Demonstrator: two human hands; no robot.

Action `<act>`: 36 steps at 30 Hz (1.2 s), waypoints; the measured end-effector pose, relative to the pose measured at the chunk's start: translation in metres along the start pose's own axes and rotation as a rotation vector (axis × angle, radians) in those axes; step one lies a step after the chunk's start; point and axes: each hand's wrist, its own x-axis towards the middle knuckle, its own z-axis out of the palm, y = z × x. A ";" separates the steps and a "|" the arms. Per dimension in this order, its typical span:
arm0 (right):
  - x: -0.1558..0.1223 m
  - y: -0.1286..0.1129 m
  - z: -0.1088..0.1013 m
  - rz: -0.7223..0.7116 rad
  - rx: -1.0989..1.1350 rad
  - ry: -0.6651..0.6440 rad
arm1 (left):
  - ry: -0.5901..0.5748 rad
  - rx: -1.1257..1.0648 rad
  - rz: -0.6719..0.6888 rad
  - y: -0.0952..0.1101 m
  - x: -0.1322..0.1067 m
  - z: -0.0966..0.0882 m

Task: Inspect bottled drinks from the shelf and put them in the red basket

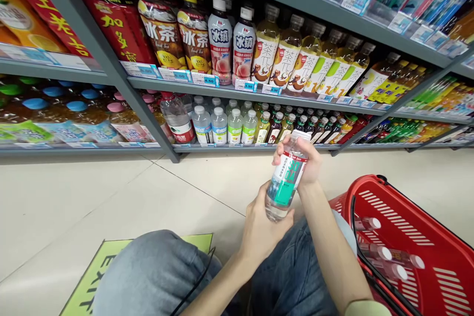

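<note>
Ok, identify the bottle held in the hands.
The clear plastic bottle with a green SODA label, left hand at its base, right hand near its top; other visible bottles are on grey shelves or in the red plastic basket.

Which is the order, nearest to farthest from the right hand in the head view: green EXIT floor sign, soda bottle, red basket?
1. Soda bottle, in the right hand.
2. Red basket, lower right.
3. Green EXIT floor sign, lower left, partly hidden by a knee.
</note>
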 end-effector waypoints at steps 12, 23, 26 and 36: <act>0.000 0.007 -0.002 0.027 -0.085 0.083 | -0.028 -0.025 -0.054 -0.003 -0.003 0.001; 0.000 0.006 -0.001 0.036 -0.103 0.094 | -0.059 -0.048 -0.064 -0.005 -0.004 0.001; 0.000 0.006 -0.001 0.040 -0.113 0.091 | -0.066 -0.041 -0.061 -0.004 -0.004 0.001; 0.002 0.005 0.002 0.017 -0.063 0.219 | 0.100 0.090 0.083 -0.003 -0.001 -0.001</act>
